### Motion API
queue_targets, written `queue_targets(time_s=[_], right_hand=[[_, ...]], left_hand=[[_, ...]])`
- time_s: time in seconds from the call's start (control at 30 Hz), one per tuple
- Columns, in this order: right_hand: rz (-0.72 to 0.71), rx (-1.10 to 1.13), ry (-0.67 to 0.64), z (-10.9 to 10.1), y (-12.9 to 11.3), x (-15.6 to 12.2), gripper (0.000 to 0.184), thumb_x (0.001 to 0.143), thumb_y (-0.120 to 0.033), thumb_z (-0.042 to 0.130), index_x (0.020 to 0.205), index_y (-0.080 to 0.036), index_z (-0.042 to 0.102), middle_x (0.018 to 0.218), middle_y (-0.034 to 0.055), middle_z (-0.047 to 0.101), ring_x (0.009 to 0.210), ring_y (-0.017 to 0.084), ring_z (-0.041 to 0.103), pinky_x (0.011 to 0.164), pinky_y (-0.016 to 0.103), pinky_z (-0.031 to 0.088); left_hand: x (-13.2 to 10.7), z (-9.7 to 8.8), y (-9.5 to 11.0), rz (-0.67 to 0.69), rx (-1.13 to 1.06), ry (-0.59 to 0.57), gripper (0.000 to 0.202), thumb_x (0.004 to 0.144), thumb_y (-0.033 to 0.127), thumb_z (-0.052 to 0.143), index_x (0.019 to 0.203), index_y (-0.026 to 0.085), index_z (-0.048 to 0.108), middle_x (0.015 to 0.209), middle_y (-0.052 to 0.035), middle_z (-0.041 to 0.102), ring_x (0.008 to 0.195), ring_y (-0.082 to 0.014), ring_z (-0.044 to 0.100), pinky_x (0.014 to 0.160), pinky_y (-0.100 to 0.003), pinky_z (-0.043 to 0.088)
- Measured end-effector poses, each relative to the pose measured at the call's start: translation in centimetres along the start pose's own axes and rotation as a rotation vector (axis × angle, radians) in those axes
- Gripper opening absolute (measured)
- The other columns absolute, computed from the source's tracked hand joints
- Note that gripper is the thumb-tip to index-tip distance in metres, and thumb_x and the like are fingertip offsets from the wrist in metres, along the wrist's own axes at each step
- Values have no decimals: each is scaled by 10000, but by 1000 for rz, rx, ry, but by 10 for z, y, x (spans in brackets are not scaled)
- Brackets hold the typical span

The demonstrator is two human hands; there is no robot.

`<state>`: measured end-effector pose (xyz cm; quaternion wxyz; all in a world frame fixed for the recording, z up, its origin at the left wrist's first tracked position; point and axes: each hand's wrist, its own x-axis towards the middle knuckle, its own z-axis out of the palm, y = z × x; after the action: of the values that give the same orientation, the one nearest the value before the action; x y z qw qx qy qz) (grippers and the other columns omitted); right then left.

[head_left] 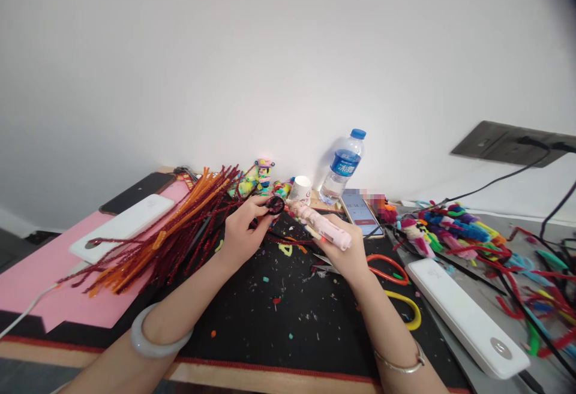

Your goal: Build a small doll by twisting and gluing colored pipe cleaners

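My left hand (247,226) pinches a small dark round coil (275,205), which looks wound from fuzzy pipe cleaner. My right hand (344,256) is wrapped round a pink glue gun (321,226) with a small red light glowing at its side. Its tip points left and is close to the coil; whether they touch I cannot tell. Scissors (387,267) with one orange-red and one yellow handle loop lie beneath my right wrist, blades partly hidden. To the left of my left hand is a big bundle of dark red and orange pipe cleaners (180,232).
A water bottle (342,169), paper cup (301,189) and pipe-cleaner doll (264,173) stand by the wall. A lit phone (361,214) is behind my right hand. White power banks (468,316) flank the black mat (252,346), which is littered with scraps. Colourful pipe-cleaner pieces (454,232) and cables crowd the right.
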<state>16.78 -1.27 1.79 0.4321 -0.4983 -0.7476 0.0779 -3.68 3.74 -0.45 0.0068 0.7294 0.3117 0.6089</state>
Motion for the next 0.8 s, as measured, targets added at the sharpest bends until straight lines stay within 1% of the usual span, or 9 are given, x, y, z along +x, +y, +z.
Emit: queue_targets(time_s=[0.13,0.23,0.4,0.57,0.7,0.8], right_hand=[[-42,68,-51,2,-4,1,124,763,-284,615,845,-193,601,725,13,633,594,128,553,580,218,404],[-45,78,-71,4,-4,1,122,763,-259,614,865,-192,600,738,10,635,601,123,556,585,210,403],[-14,38,-13,6,2,-1,143,753,-296,623,841,-185,599,707,9,638,580,125,555,568,214,399],[-35,45,22,6,1,-1,125,751,-264,623,842,-183,596,717,10,646,590,125,566,574,211,410],[-47,45,-4,8,-4,0,133,753,-277,626,843,-183,600,724,12,653,588,124,580,577,210,419],[-43,44,-24,9,-3,0,126,752,-264,625,847,-185,602,727,8,655,594,122,585,576,205,417]], left_hand=[[-1,0,-1,13,-6,-2,100,742,100,602,769,177,544,972,-55,677,942,-163,635,829,-289,506],[-1,1,-1,21,-2,-6,88,746,104,596,763,175,548,973,-59,677,953,-171,632,840,-303,503],[-2,1,-1,23,15,23,100,733,104,612,783,174,561,947,-53,684,940,-171,637,839,-307,502],[-2,0,-2,9,32,41,107,726,108,621,787,174,564,951,-54,684,932,-169,640,829,-300,503],[-2,1,-3,27,20,30,110,727,99,614,785,177,562,951,-54,682,946,-174,635,849,-318,500],[-2,2,-3,33,21,25,111,725,96,613,780,176,560,948,-56,681,948,-177,634,855,-324,498]])
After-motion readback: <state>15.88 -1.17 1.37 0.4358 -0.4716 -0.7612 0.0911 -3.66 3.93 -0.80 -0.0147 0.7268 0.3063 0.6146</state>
